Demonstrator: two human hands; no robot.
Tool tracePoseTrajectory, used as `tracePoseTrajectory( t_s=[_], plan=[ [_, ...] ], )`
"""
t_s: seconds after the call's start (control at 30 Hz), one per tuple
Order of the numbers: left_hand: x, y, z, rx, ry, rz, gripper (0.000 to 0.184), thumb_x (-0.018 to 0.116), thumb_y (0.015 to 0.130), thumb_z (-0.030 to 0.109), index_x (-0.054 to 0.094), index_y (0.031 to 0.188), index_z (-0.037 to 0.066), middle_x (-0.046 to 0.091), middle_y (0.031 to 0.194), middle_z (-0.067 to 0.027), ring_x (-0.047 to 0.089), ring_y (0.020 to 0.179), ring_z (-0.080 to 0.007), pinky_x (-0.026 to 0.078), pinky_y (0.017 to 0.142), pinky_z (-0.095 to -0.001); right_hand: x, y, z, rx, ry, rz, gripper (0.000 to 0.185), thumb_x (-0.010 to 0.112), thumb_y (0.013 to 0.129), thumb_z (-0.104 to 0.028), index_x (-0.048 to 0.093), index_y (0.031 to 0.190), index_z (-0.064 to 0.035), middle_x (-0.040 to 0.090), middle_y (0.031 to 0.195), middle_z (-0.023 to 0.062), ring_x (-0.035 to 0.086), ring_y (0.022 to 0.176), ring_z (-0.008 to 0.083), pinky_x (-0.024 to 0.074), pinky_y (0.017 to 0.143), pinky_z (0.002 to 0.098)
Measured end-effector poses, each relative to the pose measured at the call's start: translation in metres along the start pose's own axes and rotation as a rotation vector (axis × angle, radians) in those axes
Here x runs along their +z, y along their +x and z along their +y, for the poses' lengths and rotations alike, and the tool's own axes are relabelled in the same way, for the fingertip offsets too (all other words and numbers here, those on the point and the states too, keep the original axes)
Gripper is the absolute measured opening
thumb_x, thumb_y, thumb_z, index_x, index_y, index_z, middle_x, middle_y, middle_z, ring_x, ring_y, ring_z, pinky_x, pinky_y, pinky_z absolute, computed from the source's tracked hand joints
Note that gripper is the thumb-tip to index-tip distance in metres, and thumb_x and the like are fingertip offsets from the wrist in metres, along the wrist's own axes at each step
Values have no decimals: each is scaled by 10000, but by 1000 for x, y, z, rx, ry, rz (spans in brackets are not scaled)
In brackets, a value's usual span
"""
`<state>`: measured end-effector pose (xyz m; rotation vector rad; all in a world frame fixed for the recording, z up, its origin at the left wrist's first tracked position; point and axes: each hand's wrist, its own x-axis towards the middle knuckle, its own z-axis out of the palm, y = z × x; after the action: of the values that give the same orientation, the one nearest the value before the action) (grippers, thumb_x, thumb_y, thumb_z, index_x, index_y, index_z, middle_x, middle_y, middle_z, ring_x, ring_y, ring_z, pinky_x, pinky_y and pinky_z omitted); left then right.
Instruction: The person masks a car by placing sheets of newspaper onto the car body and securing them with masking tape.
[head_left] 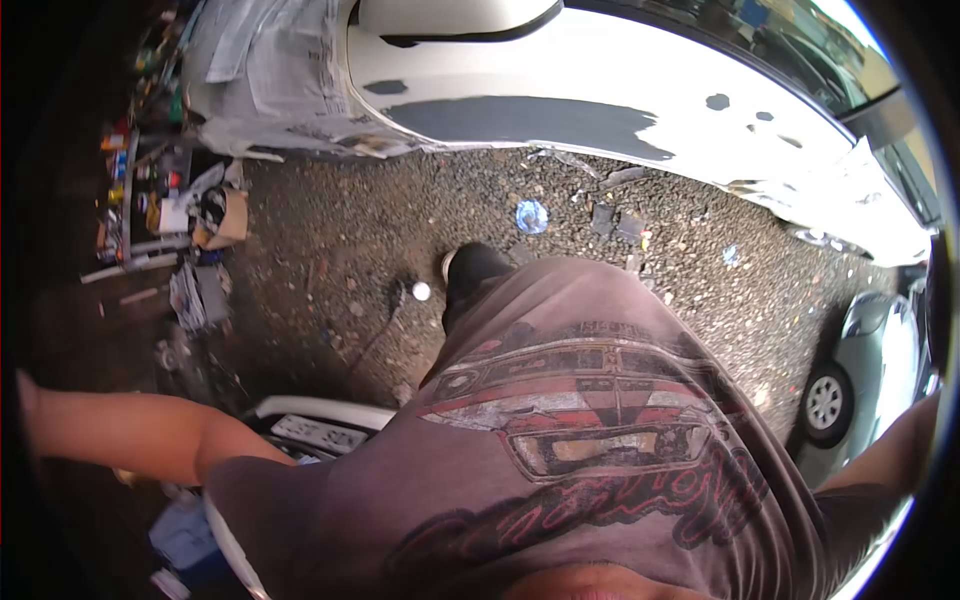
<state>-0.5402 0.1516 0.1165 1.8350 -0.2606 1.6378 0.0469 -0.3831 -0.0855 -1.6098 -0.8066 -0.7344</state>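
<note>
My left arm (130, 437) stretches out to the left edge, where the dark rim of the view cuts it off near the wrist. My right arm (890, 450) reaches toward the right edge and leaves the view, so neither hand shows and what they hold is hidden. Ahead of my body stands a white car (600, 60) with a long dark grey patch (530, 122) low on its side and smaller grey spots. Paper and plastic sheeting (270, 75) covers its left part.
Gravel lies underfoot, with a crumpled blue wrapper (532, 217), dark scraps (603, 219) and a small white round object (421, 291). Tools and a cardboard box (232, 218) crowd the left. A plated bumper (320, 432) is close by my left side; another car (880, 350) stands at right.
</note>
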Motion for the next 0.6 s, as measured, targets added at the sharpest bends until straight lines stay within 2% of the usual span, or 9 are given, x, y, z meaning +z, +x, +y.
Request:
tracePoseTrajectory(
  t_s=[0.2,0.37,0.57,0.6],
  plan=[
    [-29,-20,-183,-114,190,-274,370,533,1118,151,506,1468,33,554,1495,-133,583,1289,-189,526,1075,-290,58,-43,-42,31,-125,113,262,603,806,1,641,1065,14,632,966,113,618,730,197,582,637,313],
    [-36,-58,-292,-198,173,-456,452,547,1119,187,438,1530,35,443,1642,-148,504,1411,-193,477,1131,-280,114,-66,-66,75,-242,175,272,621,771,19,647,1042,17,629,942,108,616,708,198,586,619,309],
    [-57,-170,-365,-515,77,-210,372,617,1054,83,560,1418,34,579,1465,-123,597,1265,-183,514,1015,-295,152,-106,-32,155,-359,244,287,642,729,42,655,1014,21,625,912,102,615,681,200,591,598,304],
    [-54,-192,-376,-552,51,-168,361,629,1043,66,581,1400,34,602,1436,-119,613,1241,-181,521,996,-298,161,-129,-17,191,-265,212,262,640,753,46,647,1014,31,626,896,103,613,647,179,586,565,273]
  ],
)
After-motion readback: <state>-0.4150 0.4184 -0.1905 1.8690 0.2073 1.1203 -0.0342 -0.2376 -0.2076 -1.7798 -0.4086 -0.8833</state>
